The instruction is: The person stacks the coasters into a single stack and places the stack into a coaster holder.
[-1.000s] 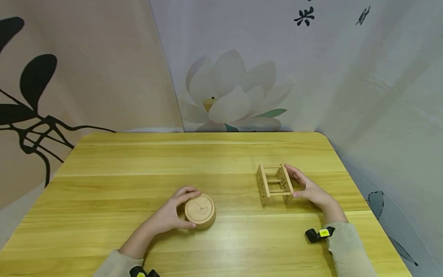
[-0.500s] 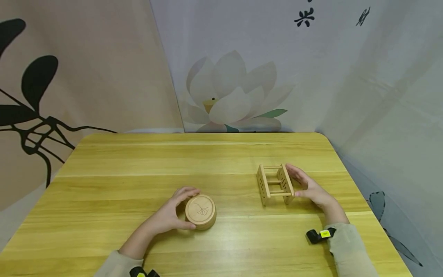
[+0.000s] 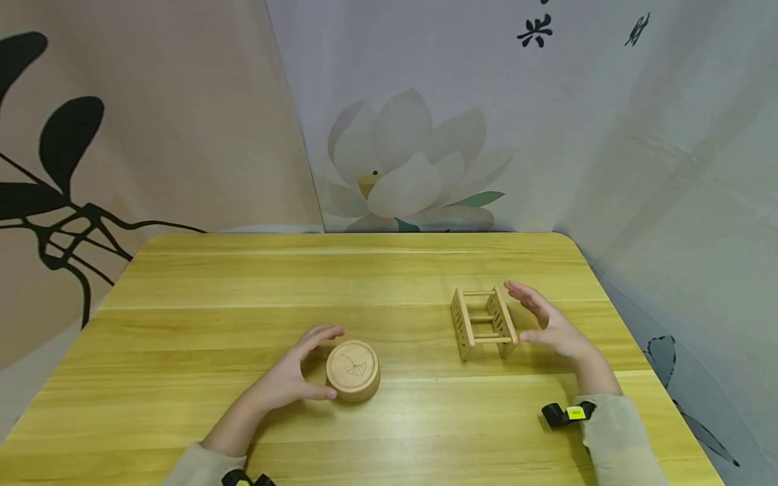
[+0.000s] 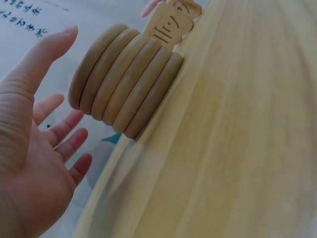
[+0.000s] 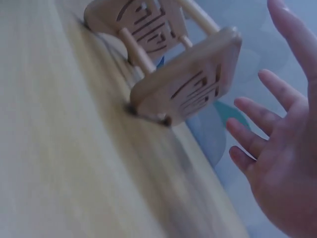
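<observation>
A stack of round wooden coasters (image 3: 354, 368) stands on the table, its top one marked with a ginkgo leaf. The left wrist view shows several discs (image 4: 124, 82) piled flush. Around the left side of the stack, my left hand (image 3: 292, 374) is spread, thumb and fingers apart from it. To the right stands a small wooden rack (image 3: 464, 324) with slotted side panels joined by dowels. My right hand (image 3: 556, 327) is beside the rack's right panel (image 5: 193, 84), fingers spread and off the wood.
Both things stand on a wooden table (image 3: 243, 283) with rounded far corners. A printed cloth (image 3: 413, 155) with a lotus hangs behind the table's far edge. Black wrist cameras (image 3: 568, 413) are strapped at the sleeves.
Both hands have let go: the left has drawn back left from the coasters, the right has drawn back right from the rack. Coasters and rack have stayed in place.
</observation>
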Demonstrator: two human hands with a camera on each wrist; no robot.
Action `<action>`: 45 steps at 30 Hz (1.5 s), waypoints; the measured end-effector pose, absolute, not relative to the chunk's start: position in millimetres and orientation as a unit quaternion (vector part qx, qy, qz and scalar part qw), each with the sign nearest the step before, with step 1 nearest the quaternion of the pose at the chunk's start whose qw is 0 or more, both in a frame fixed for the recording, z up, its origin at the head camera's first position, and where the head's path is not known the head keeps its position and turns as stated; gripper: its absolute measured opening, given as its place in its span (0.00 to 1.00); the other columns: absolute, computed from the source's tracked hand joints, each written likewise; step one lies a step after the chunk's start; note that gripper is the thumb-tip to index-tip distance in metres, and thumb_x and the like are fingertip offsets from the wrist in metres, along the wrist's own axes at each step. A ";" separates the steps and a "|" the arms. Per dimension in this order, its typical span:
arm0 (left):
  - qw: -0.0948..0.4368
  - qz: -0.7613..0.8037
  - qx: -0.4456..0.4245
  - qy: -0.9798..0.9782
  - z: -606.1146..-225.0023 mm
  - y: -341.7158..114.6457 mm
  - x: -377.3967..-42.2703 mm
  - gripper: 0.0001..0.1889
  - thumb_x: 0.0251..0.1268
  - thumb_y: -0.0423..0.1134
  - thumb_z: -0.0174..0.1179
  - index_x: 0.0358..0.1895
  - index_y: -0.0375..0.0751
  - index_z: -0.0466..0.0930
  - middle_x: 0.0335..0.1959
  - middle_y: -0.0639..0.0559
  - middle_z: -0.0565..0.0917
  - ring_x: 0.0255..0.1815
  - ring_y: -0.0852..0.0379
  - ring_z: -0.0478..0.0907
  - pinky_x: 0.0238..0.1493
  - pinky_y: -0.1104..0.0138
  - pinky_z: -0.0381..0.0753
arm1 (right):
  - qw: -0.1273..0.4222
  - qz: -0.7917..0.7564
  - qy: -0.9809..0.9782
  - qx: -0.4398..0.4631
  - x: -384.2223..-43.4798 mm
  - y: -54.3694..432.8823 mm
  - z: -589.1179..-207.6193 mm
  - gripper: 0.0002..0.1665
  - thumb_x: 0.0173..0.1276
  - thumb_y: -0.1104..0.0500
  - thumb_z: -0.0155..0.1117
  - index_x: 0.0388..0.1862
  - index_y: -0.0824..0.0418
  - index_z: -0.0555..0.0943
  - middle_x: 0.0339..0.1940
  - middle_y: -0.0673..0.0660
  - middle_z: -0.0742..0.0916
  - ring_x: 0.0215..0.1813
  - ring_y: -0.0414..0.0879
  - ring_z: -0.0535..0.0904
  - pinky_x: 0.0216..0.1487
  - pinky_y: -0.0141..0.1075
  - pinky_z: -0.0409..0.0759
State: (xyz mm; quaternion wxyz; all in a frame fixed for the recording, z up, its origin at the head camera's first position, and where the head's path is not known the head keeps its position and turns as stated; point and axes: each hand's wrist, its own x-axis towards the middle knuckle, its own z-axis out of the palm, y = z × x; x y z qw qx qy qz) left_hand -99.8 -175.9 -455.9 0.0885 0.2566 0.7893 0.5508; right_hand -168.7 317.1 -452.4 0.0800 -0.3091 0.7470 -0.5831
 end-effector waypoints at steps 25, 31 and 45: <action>0.099 0.553 0.208 0.801 -468.6 -185.2 -81.1 0.55 0.33 0.43 0.81 0.73 0.48 0.59 0.69 0.53 0.66 0.69 0.45 0.60 0.68 0.43 0.47 | 0.040 -0.586 0.691 -0.422 -137.4 233.9 -409.1 0.53 0.56 0.59 0.74 0.72 0.73 0.53 0.72 0.70 0.61 0.73 0.56 0.55 0.69 0.38 0.55; 0.120 0.538 0.194 0.811 -470.2 -185.7 -78.7 0.57 0.33 0.46 0.81 0.74 0.51 0.58 0.71 0.53 0.64 0.70 0.45 0.58 0.68 0.44 0.48 | 0.051 -0.574 0.699 -0.423 -130.3 209.2 -412.2 0.52 0.57 0.53 0.74 0.72 0.70 0.57 0.72 0.66 0.64 0.72 0.55 0.58 0.68 0.40 0.58; 0.140 0.501 0.195 0.832 -468.1 -180.5 -83.5 0.59 0.33 0.50 0.80 0.75 0.51 0.55 0.73 0.48 0.59 0.73 0.42 0.51 0.68 0.43 0.45 | 0.106 -0.583 0.728 -0.346 -120.5 163.7 -430.1 0.50 0.50 0.65 0.77 0.71 0.56 0.65 0.70 0.53 0.69 0.69 0.52 0.62 0.67 0.59 0.53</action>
